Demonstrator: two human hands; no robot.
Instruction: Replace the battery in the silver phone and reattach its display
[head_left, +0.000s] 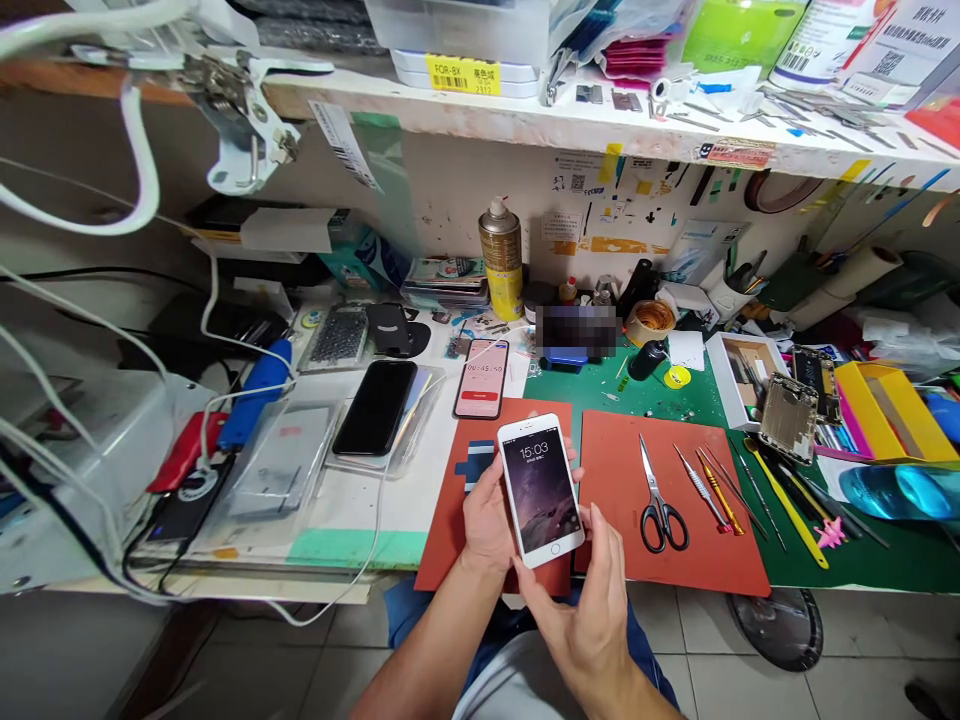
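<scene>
A white phone (541, 490) with a lit lock screen reading 15:03 lies in my left hand (486, 515), its fingers wrapped round behind and showing at the phone's right edge. My right hand (589, 590) is at the lower right of the phone, fingers apart, with the thumb near the bottom left corner and the fingertips beside the right edge. Beneath are two red mats (615, 450). Scissors (658, 510) with black handles lie on the right mat. Behind the held phone, another phone (481, 380) shows a pink timer screen.
Screwdrivers (703, 488) and tweezers lie right of the scissors. A black phone (375, 408) rests on plastic cases at the left. A spray can (501, 260) stands at the back. White cables hang at the left. A cluttered shelf (465, 115) runs above the bench.
</scene>
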